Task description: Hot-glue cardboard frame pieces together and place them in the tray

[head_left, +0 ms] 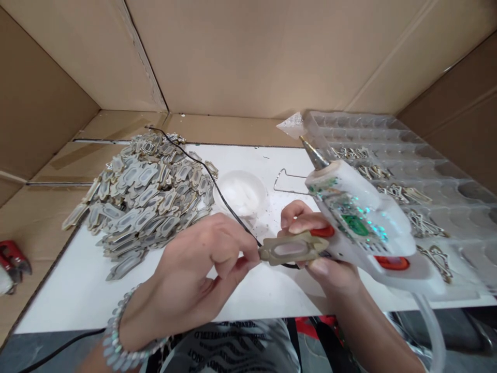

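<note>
My left hand pinches one end of a flat greyish-beige scalloped piece with a pale oval centre, between thumb and forefinger. In my right hand is a white glue gun, held by its handle, with its metal nozzle pointing up and away to the left. Glittery bits and a green patch cover its body. The scalloped piece lies in front of the handle, close to the right fingers; whether those fingers also touch it I cannot tell. A wire stand shows beyond the gun, partly hidden by it.
A large pile of similar pieces spreads over the left of the white table. Behind my hands stands a white bowl. A clear compartment tray with metal clips is at right. A black cable crosses the table; red-handled cutters lie far left. Cardboard walls surround it.
</note>
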`<state>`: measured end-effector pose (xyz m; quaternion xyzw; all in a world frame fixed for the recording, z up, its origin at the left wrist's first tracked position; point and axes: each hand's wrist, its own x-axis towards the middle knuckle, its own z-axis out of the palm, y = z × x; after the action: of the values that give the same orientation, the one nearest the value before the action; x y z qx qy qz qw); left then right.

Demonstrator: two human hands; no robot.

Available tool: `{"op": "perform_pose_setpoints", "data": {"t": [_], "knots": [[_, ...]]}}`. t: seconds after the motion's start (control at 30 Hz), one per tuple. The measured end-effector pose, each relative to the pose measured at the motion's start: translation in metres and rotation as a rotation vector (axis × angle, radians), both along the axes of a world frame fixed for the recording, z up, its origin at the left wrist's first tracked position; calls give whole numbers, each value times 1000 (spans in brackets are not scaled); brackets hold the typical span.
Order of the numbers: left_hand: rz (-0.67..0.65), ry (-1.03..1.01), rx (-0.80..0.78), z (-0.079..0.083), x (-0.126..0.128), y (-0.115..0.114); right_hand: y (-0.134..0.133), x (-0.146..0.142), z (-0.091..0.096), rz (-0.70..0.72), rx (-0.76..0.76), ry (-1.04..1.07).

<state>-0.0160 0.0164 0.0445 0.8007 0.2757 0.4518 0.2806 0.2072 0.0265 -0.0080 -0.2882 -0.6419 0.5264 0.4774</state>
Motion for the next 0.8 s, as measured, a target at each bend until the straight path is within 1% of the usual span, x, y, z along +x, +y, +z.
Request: {"op": "perform_pose_setpoints", "data": {"t": [0.07, 0.17, 0.23, 0.3, 0.4, 0.5, 0.57, 0.67, 0.73, 0.8], "knots": [[11, 1, 2, 0, 0, 0, 0, -2, 1, -26, -1, 82], [102, -36, -14, -4, 1, -3, 0, -2, 0, 6, 7, 161], [164, -93, -67, -9, 3, -6, 1, -2, -2, 54, 29, 196], [195, -150, -137, -14, 5, -10, 2, -1, -3, 67, 49, 206], [195, -248, -245, -18, 7, -12, 3, -1, -5, 31, 37, 174], [161, -335, -339, -15, 8, -9, 2, -2, -5, 8, -22, 156], [153, -313, -363, -13, 8, -5, 2, -2, -5, 7, -46, 170], [172, -209, -334, -12, 8, 0, 2, -3, -5, 1, -57, 171], [182, -180, -316, -11, 9, 2, 3, -4, -6, -12, -39, 172], [193, -189, -331, -9, 9, 2, 3, -5, -7, -10, -1, 191]]}}
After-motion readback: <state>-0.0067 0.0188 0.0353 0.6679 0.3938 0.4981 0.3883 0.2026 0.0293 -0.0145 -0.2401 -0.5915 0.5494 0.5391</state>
